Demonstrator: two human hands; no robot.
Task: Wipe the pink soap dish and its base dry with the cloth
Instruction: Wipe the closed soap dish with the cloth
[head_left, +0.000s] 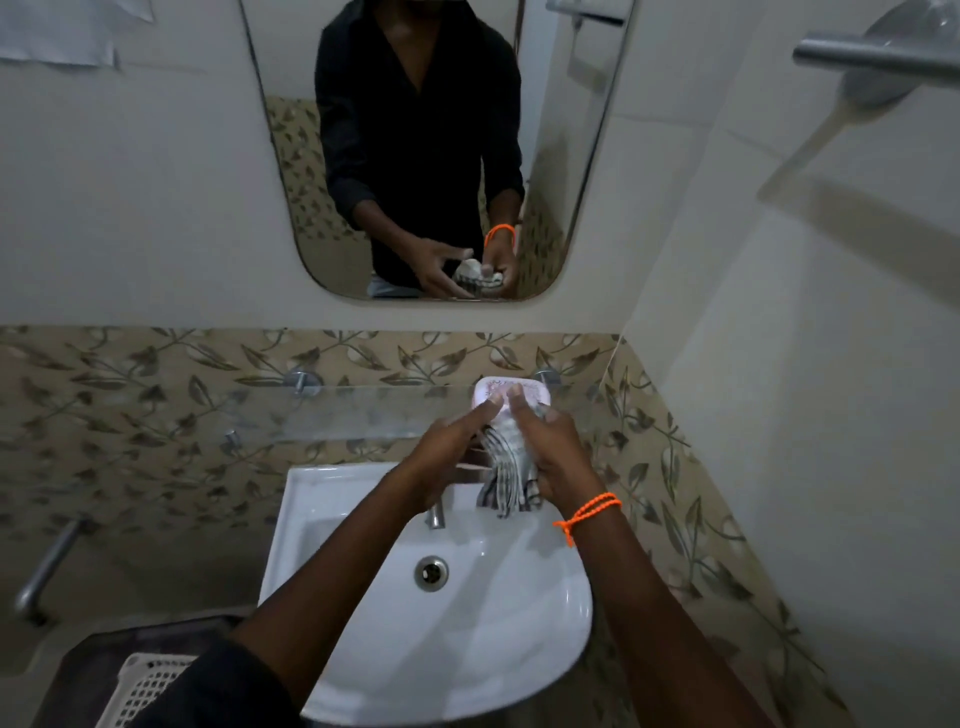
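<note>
Lying with its long axis left to right on the glass shelf above the sink, the dish is steadied by the left hand's straight fingertips while the right hand clenches the cloth against its near edge.

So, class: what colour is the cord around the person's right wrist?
Bright orange, a knotted cord on the right wrist; the head view shows it directly, beside the white sink.

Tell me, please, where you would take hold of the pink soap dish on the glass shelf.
Grip the pink soap dish across its short sides, from the front: it lies flat against the wall on the glass shelf, leaving only the near rim reachable.
</note>
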